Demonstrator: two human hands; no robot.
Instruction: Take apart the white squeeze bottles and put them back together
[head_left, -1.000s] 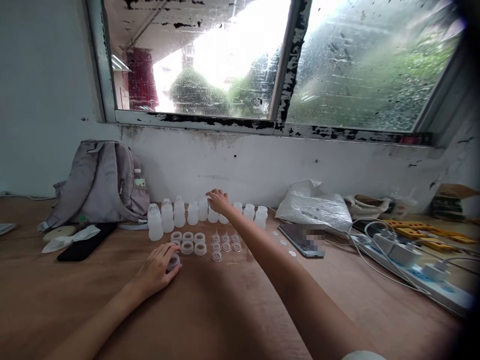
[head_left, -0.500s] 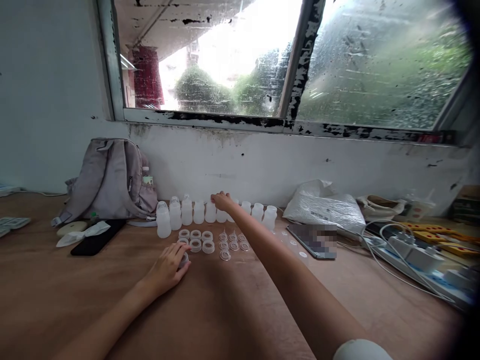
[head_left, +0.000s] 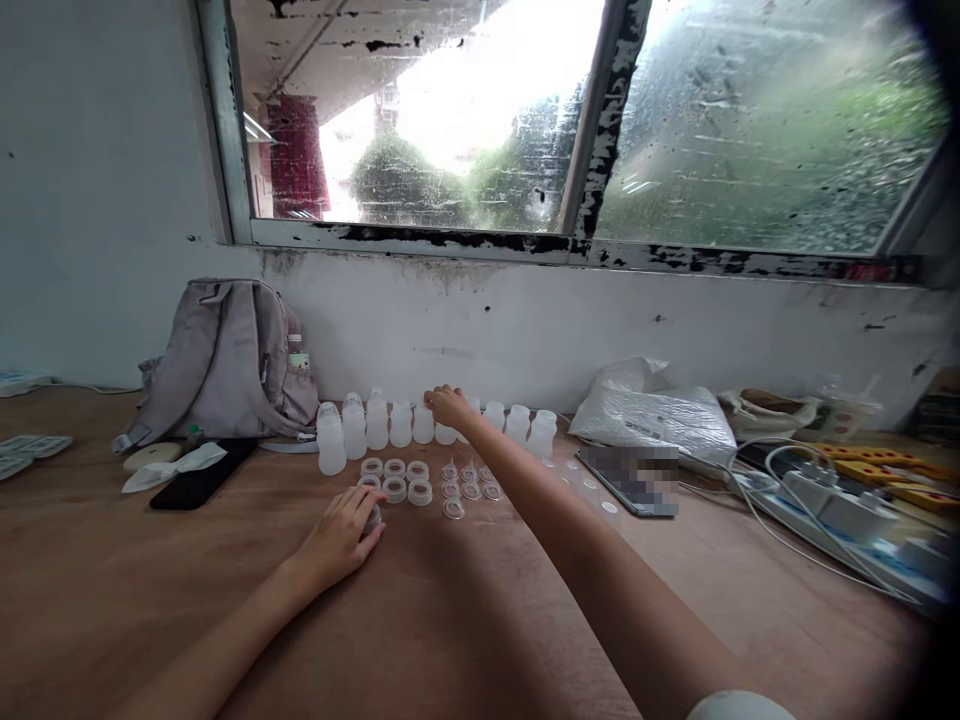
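Nine or so frosted plastic bottles (head_left: 401, 424) line the brown tabletop (head_left: 465, 610); the right hand (head_left: 448, 405) grasps one, the left hand (head_left: 341, 535) cups a round ring (head_left: 371, 518).

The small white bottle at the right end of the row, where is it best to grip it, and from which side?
Grip the end bottle around its wider lower body, probably coming from the right. It stands upright, its right side is free, and another bottle stands close on its left. The right hand rests farther left along the row.

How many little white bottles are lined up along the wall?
9 visible: a row of bottles from beside the backpack to near the plastic bag; the right hand may hide another.
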